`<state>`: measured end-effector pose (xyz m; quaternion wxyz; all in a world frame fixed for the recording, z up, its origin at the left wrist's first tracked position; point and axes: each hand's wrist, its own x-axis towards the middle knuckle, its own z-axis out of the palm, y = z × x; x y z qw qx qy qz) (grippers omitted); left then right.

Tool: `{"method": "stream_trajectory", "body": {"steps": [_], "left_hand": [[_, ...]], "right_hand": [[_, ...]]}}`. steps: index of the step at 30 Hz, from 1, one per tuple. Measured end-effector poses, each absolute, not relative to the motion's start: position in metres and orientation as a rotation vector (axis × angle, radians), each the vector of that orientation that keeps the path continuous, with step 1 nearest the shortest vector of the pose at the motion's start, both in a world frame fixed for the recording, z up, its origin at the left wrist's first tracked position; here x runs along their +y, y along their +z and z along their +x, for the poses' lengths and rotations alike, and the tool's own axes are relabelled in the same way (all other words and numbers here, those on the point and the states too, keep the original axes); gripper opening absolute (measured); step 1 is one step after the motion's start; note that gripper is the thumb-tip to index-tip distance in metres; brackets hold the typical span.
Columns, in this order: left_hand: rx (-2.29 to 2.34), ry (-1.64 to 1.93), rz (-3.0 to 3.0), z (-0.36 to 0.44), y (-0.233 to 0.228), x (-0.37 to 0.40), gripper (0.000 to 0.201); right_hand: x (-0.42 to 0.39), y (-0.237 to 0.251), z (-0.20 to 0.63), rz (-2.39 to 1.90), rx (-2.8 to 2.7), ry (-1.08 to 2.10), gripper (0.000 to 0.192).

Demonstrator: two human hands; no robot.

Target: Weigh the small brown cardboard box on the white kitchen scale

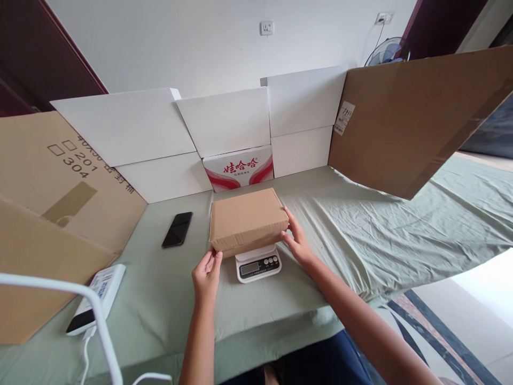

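A closed brown cardboard box (246, 219) lies flat on a small white digital scale (258, 263) in the middle of the green-covered table (360, 235). My left hand (207, 274) touches the box's near left corner with its fingertips. My right hand (295, 239) rests against the box's right side. Both hands have their fingers on the box's edges. The scale's display and buttons show below the box's front edge.
A black phone (177, 229) lies left of the box. A white power bank (98, 297) with a cable sits at the near left, by a white bar (92, 299). White and brown cardboard sheets (412, 117) wall in the back and sides; a red-printed carton (239, 168) stands behind.
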<state>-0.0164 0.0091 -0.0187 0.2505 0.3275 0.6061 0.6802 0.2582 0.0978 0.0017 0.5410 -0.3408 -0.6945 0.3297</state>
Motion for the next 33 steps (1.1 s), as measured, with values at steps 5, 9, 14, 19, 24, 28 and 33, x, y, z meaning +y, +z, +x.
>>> {"method": "stream_trajectory", "body": {"steps": [5,9,14,19,24,28,33], "left_hand": [[1.625,1.832,1.109,-0.022,0.005,0.018,0.055],[1.559,1.811,1.3,-0.034,0.033,0.055,0.043],[1.545,1.884,1.199,-0.042,0.025,0.103,0.041],[1.57,1.85,1.14,-0.046,-0.003,0.116,0.04],[1.606,1.756,1.154,-0.045,-0.008,0.123,0.027],[1.627,1.704,1.185,-0.044,-0.01,0.126,0.026],[1.653,1.675,1.178,-0.045,-0.013,0.127,0.029]], "right_hand": [[0.103,0.023,0.254,-0.763,-1.607,0.834,0.072],[0.134,0.052,0.241,-0.718,-1.572,0.803,0.074],[0.177,0.043,0.216,-0.703,-1.547,0.851,0.077],[0.187,0.009,0.205,-0.755,-1.518,0.946,0.08],[0.191,0.003,0.206,-0.815,-1.493,0.997,0.079],[0.195,0.004,0.208,-0.838,-1.48,0.99,0.077],[0.195,0.004,0.209,-0.864,-1.496,0.978,0.073]]}}
